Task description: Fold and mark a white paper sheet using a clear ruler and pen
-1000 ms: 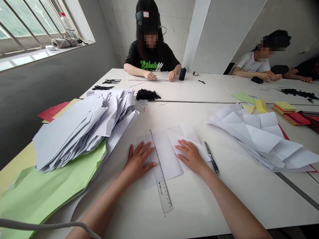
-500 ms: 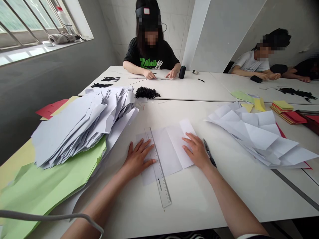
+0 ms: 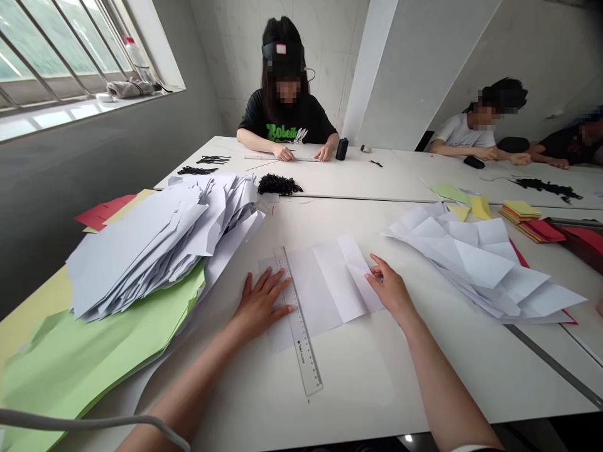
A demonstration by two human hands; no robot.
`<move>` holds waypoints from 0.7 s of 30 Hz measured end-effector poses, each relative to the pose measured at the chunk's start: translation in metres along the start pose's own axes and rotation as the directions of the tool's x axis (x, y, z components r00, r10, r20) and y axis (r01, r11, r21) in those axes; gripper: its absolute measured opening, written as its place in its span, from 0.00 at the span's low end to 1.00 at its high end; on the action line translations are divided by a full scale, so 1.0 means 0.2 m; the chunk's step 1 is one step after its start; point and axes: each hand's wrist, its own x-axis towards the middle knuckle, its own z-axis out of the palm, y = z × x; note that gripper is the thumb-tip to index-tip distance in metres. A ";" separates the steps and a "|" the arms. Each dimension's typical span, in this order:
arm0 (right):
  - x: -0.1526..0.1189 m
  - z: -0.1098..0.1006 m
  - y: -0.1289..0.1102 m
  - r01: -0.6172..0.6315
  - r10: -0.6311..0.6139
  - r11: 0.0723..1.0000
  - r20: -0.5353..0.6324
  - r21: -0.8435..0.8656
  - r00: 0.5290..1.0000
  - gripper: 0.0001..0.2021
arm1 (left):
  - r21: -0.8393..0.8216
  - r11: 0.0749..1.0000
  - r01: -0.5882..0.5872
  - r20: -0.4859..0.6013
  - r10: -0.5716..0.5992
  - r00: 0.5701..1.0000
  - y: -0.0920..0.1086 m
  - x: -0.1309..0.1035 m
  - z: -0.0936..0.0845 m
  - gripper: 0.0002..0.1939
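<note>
My left hand (image 3: 264,301) lies flat with fingers spread, pressing on the clear ruler (image 3: 301,339) and the left part of a white paper sheet (image 3: 325,289). The ruler lies lengthwise across the sheet, its near end reaching past the paper onto the table. Fold lines run across the sheet, and its right panel bends up slightly. At the right edge of the sheet is my right hand (image 3: 390,289), its thumb and index finger apart and the other fingers curled. No pen shows beside this hand; whether it is beneath the hand I cannot tell.
A tall pile of white paper (image 3: 141,245) stands at left over green sheets (image 3: 117,339). Creased white sheets (image 3: 485,263) lie at right, near stacked coloured paper (image 3: 521,216). Across the white table (image 3: 339,408), a person (image 3: 287,119) works beside black cord (image 3: 279,184).
My right hand has moved right, off the sheet's middle to its edge, fingers more curled. The pen beside it is out of sight. My left hand and the ruler stay put.
</note>
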 end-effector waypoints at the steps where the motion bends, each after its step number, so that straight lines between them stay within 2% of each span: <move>1: 0.00 -0.01 -0.01 -0.011 0.011 1.000 0.010 0.025 1.000 0.26 | -0.001 1.000 -0.001 -0.002 0.001 1.000 0.00 0.00 0.00 0.30; 5: 0.02 -0.08 -0.03 -0.067 0.058 0.996 0.130 0.066 0.990 0.20 | -0.016 1.000 0.000 -0.003 0.000 1.000 0.00 -0.01 -0.01 0.30; 8: 0.05 -0.14 -0.06 -0.132 0.089 0.983 0.297 0.130 0.951 0.13 | -0.029 1.000 -0.001 -0.022 0.000 1.000 0.01 -0.01 -0.03 0.30; 10: 0.07 -0.17 -0.07 -0.169 0.099 0.970 0.352 0.174 0.931 0.13 | -0.038 0.999 -0.002 -0.026 0.001 1.000 0.01 -0.02 -0.04 0.29; 15: 0.10 -0.21 -0.10 -0.194 0.123 0.961 0.322 0.198 0.939 0.13 | -0.062 0.998 0.019 -0.003 -0.019 1.000 0.02 -0.02 -0.04 0.30; 21: 0.11 -0.18 -0.08 -0.265 0.189 0.945 0.341 0.193 0.921 0.14 | -0.066 0.997 0.034 0.031 -0.032 0.999 0.02 -0.01 -0.04 0.31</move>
